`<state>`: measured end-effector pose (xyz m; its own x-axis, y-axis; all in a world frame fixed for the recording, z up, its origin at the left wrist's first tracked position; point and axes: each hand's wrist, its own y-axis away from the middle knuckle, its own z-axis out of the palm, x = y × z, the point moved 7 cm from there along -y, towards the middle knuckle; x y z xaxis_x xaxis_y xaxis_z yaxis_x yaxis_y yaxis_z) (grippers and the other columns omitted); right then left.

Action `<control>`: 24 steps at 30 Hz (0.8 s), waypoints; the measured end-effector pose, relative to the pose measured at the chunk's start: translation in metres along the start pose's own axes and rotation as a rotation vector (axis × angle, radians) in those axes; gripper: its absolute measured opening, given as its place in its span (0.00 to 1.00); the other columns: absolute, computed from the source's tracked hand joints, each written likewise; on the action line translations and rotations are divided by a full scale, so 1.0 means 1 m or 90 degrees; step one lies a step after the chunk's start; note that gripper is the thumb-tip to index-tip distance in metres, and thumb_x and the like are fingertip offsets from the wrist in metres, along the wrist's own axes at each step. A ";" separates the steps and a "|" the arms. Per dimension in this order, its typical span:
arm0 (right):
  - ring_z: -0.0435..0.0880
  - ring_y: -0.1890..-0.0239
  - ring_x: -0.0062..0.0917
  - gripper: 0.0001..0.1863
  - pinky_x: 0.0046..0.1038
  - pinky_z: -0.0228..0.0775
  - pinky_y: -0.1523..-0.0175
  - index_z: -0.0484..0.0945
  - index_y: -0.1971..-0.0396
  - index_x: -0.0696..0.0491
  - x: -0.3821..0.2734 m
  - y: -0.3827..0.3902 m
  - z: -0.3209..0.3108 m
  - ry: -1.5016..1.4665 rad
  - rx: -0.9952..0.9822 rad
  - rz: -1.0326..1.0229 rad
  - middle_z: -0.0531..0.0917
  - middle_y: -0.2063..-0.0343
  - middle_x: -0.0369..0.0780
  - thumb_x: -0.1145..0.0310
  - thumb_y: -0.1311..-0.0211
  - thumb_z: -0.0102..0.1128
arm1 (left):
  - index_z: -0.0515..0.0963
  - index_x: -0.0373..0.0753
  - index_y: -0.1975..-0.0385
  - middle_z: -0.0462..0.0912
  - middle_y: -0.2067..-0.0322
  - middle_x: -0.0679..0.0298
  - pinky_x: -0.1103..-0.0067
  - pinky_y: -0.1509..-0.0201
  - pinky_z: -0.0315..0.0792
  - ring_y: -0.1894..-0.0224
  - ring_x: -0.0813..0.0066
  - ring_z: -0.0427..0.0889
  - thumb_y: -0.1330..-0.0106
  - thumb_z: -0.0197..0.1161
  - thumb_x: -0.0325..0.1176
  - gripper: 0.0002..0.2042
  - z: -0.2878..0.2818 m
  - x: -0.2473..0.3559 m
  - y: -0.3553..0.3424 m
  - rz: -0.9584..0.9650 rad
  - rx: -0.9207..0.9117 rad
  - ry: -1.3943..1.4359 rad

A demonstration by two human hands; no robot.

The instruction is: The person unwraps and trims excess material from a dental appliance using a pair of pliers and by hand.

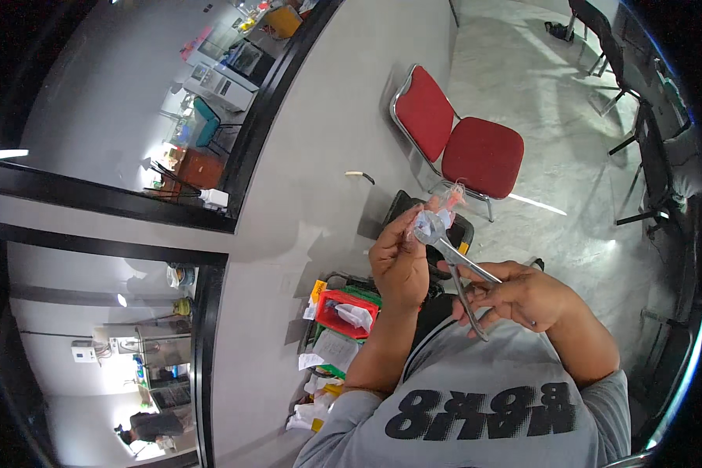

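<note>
My left hand (400,257) is raised in front of me, pinching a small clear plastic packet (437,214) with pink and blue bits inside. My right hand (522,300) grips the handles of a pair of metal scissors (464,273). The scissors' blades reach up and left and meet the lower edge of the packet between my left fingers. Both forearms come up from my grey printed shirt at the bottom of the view.
A red padded chair (476,152) with a metal frame stands behind my hands. A red tray (343,312) with papers and bags sits low at the left by the grey wall. Black chairs (647,156) line the right side. Glass partitions fill the left.
</note>
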<state>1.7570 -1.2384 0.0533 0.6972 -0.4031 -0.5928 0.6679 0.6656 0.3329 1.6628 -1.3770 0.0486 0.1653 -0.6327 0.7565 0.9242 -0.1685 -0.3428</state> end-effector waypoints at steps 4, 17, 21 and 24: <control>0.80 0.61 0.28 0.27 0.32 0.77 0.60 0.65 0.32 0.50 0.002 -0.003 0.003 0.004 0.050 -0.020 0.78 0.66 0.39 0.72 0.31 0.52 | 0.72 0.26 0.44 0.75 0.42 0.41 0.56 0.29 0.61 0.36 0.47 0.72 0.30 0.58 0.27 0.17 -0.004 -0.009 0.003 -0.009 0.042 -0.035; 0.77 0.63 0.25 0.27 0.30 0.75 0.61 0.65 0.32 0.48 0.004 -0.005 0.009 0.024 0.032 -0.006 0.75 0.67 0.37 0.71 0.30 0.52 | 0.74 0.28 0.47 0.77 0.46 0.43 0.59 0.34 0.70 0.42 0.52 0.78 0.27 0.55 0.28 0.14 -0.012 -0.009 0.009 0.067 0.109 -0.160; 0.81 0.54 0.30 0.27 0.35 0.78 0.55 0.64 0.31 0.48 -0.001 -0.003 0.006 0.055 0.016 0.046 0.80 0.60 0.43 0.69 0.30 0.53 | 0.75 0.27 0.48 0.79 0.48 0.42 0.56 0.34 0.69 0.43 0.50 0.78 0.27 0.54 0.27 0.13 -0.018 -0.005 0.008 0.101 0.093 -0.185; 0.82 0.55 0.31 0.27 0.36 0.78 0.55 0.64 0.31 0.48 0.001 -0.003 0.001 0.067 0.046 0.044 0.81 0.60 0.44 0.67 0.29 0.53 | 0.76 0.27 0.49 0.80 0.49 0.42 0.57 0.35 0.69 0.44 0.50 0.79 0.27 0.53 0.26 0.12 -0.016 -0.011 0.009 0.081 0.119 -0.232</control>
<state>1.7558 -1.2409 0.0525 0.7134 -0.2869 -0.6393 0.6391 0.6407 0.4256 1.6635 -1.3838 0.0286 0.3624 -0.3259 0.8732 0.9294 0.0557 -0.3649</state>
